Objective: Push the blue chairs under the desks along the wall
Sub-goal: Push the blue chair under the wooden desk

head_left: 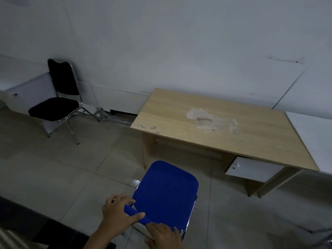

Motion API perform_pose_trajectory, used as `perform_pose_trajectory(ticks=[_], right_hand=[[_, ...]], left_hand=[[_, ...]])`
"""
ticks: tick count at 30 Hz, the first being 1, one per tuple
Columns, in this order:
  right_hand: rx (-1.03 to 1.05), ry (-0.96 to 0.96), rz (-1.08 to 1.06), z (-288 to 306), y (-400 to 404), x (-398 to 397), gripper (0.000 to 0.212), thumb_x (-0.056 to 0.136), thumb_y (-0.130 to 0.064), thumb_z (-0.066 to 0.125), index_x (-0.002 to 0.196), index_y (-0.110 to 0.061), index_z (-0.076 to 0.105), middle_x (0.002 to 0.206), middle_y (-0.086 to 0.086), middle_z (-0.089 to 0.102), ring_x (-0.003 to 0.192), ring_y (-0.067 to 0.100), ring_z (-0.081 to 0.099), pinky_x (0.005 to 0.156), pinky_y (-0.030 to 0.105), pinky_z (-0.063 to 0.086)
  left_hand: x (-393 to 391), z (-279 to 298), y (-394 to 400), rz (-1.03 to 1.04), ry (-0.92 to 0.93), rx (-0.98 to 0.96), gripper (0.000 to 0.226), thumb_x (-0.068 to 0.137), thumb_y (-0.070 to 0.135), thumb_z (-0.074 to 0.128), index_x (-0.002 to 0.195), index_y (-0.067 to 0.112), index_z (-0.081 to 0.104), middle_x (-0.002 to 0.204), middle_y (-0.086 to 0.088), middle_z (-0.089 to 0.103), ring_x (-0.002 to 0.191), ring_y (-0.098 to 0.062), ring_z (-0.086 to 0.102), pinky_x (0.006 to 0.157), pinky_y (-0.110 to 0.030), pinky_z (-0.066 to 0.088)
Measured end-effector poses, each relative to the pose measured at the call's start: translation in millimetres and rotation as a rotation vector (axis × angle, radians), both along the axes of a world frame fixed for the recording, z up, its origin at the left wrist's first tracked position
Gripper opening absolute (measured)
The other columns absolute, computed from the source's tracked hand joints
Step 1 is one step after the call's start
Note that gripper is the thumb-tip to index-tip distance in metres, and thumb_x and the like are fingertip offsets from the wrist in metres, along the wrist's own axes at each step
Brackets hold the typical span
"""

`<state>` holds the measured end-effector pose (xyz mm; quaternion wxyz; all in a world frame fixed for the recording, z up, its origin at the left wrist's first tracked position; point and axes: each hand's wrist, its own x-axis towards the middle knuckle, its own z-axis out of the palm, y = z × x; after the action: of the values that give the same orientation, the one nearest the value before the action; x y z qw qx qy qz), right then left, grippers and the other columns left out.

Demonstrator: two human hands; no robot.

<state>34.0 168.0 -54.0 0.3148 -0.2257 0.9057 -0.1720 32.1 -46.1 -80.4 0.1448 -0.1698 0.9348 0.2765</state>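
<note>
A blue padded chair (166,190) with a chrome frame stands on the tiled floor in front of a light wooden desk (221,128) that sits against the white wall. Its seat points toward the desk's open knee space, still short of the desk's front edge. My left hand (118,211) grips the left end of the chair's backrest top, thumb over the blue pad. My right hand (164,234) holds the backrest top further right, near the chrome frame.
A black chair (57,106) with chrome legs stands by the wall at the left. A white drawer unit (251,169) hangs under the desk's right side. A white tabletop (316,141) adjoins the desk at the right. A dark surface (21,218) lies at the lower left.
</note>
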Motion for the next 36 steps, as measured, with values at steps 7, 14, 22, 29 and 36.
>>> perform_pose_trajectory(ticks=[7,14,22,29,36], right_hand=[[-0.018,0.105,-0.061,-1.8,39.5,-2.1,0.047,0.098,-0.040,0.051,0.142,-0.047,0.037,0.148,-0.021,0.045,0.141,0.009,0.038,0.119,0.047,0.016],[0.003,0.217,-0.399,2.7,101.9,-21.7,0.041,0.099,-0.049,0.051,0.139,-0.052,0.045,0.147,-0.029,0.042,0.137,0.000,0.034,0.113,0.036,0.024],[-0.049,0.374,-0.561,-6.3,151.1,-56.9,0.029,0.098,-0.049,0.056,0.127,-0.044,0.055,0.126,-0.025,0.057,0.119,-0.001,0.048,0.106,0.032,0.037],[-0.396,0.181,-0.915,-23.0,160.7,-45.6,0.067,0.082,-0.066,0.068,0.136,-0.036,0.044,0.140,-0.010,0.040,0.129,0.013,0.046,0.106,0.045,0.049],[-0.576,-0.043,-1.298,-34.9,163.7,-39.3,0.121,0.061,-0.065,0.087,0.152,-0.034,0.014,0.149,0.003,0.025,0.114,0.013,0.042,0.081,0.023,0.046]], left_hand=[[-4.5,6.0,36.1,-0.011,-0.001,0.053,0.075,0.047,0.099,0.068,0.109,0.057,0.065,0.155,0.023,0.043,0.149,-0.016,0.019,0.122,-0.047,0.023],[-33.9,10.3,98.0,-0.105,0.067,0.072,0.080,0.041,0.106,0.058,0.098,0.052,0.071,0.161,0.026,0.034,0.150,-0.016,0.015,0.120,-0.053,0.023],[-79.8,5.6,153.4,-0.140,0.163,0.087,0.058,0.069,0.082,0.075,0.114,0.045,0.073,0.166,0.012,0.036,0.153,-0.024,0.011,0.121,-0.057,0.026],[-74.9,3.2,159.8,0.031,0.208,0.142,0.111,0.058,0.091,0.072,0.148,0.029,0.053,0.164,-0.009,0.034,0.151,-0.033,0.027,0.122,-0.058,0.032],[-72.3,2.0,166.6,0.161,0.184,0.365,0.125,0.049,0.067,0.097,0.154,0.026,0.042,0.164,-0.015,0.028,0.151,-0.036,0.031,0.115,-0.058,0.044]])
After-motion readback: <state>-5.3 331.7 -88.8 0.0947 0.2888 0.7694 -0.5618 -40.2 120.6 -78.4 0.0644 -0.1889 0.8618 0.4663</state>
